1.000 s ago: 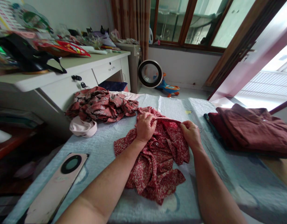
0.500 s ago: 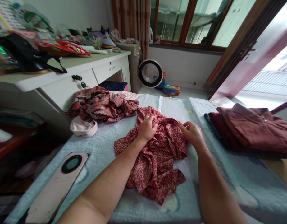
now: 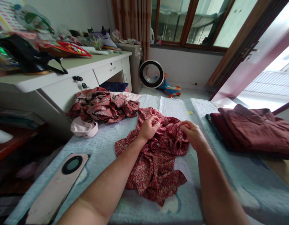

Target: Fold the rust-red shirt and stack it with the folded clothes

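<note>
A crumpled red floral shirt (image 3: 156, 162) lies in front of me on the pale blue quilted cover (image 3: 104, 156). My left hand (image 3: 148, 128) is closed on the cloth near the shirt's upper middle. On the shirt's right side, my right hand (image 3: 192, 132) pinches a fold between thumb and fingers, lifting it slightly. Small buttons show on the front between the hands. The cloth inside each grip is partly hidden by the fingers.
Patterned reddish clothes (image 3: 103, 106) lie heaped at the back left beside a pale pink band (image 3: 84, 127). A pink phone (image 3: 57, 187) rests at the front left. Folded dark red garments (image 3: 257, 129) are stacked at right. A cluttered desk (image 3: 88, 67) stands behind at left.
My right hand has drawn up a fold of the shirt, and its fingers are pinched more tightly. The left hand has barely shifted. The other clothes stay put.
</note>
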A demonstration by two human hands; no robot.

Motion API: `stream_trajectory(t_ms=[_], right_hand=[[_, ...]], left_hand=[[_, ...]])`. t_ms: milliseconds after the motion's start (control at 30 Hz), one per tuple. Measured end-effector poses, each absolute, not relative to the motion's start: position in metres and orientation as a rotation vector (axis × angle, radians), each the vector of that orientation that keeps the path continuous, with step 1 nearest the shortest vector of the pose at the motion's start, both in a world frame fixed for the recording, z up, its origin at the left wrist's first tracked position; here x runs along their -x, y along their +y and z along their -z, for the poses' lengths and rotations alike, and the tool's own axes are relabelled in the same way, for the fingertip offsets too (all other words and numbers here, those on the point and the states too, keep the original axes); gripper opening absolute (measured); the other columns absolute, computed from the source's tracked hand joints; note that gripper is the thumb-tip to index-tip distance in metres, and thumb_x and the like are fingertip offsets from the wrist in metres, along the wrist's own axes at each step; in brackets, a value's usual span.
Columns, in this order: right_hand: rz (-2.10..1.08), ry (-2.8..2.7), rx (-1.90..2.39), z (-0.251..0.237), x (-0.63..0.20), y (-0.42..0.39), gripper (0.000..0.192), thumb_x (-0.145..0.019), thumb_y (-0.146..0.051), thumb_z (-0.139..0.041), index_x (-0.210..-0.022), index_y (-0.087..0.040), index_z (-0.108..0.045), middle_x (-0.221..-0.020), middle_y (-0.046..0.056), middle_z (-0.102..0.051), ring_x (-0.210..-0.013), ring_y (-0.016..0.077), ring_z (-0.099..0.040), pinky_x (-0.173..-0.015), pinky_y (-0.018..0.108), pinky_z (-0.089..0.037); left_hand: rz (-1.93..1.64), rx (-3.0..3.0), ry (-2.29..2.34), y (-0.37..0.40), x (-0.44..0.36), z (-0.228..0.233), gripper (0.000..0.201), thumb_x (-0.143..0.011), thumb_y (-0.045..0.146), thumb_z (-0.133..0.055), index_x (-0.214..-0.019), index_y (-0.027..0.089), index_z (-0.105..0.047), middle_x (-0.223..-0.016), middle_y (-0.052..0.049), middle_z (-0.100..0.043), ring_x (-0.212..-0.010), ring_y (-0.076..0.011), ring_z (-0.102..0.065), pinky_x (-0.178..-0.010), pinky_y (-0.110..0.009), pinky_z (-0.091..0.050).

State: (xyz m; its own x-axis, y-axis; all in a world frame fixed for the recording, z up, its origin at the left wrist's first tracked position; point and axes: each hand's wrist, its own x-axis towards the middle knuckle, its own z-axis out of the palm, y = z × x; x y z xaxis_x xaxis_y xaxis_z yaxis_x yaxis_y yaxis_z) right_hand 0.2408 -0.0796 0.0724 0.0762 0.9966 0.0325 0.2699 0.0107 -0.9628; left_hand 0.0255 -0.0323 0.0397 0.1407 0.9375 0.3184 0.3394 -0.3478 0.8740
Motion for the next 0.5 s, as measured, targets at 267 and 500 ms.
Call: stream_trajectory(t_ms=[267, 500], right_hand=[[-1.024, -0.958, 1.372, -0.060, -0.240, -0.068, 0.047, -0.058, -0.032, -0.069, -0.102, -0.020, -0.060, -0.079, -0.001, -0.061, -0.059, 0.0129, -0.060, -0.050, 0.023, -0.046], [-0.977, -1.042, 1.421, -0.048, -0.244, -0.063, 0.052, -0.058, -0.028, -0.061, -0.109, -0.020, -0.056, -0.080, 0.000, -0.061, -0.060, 0.0141, -0.058, -0.054, 0.025, -0.046]], left_hand=[[-1.176, -1.586, 0.989, -0.029, -0.025, -0.034, 0.025, -0.078, 0.014, -0.054, -0.094, 0.016, -0.073, -0.082, -0.002, -0.069, -0.076, -0.0133, -0.062, -0.073, -0.024, -0.050], [-1.098, -1.626, 1.076, -0.029, -0.023, -0.032, 0.048, -0.068, 0.001, -0.046, -0.105, 0.017, -0.072, -0.085, 0.000, -0.072, -0.074, -0.0140, -0.064, -0.072, -0.025, -0.053]])
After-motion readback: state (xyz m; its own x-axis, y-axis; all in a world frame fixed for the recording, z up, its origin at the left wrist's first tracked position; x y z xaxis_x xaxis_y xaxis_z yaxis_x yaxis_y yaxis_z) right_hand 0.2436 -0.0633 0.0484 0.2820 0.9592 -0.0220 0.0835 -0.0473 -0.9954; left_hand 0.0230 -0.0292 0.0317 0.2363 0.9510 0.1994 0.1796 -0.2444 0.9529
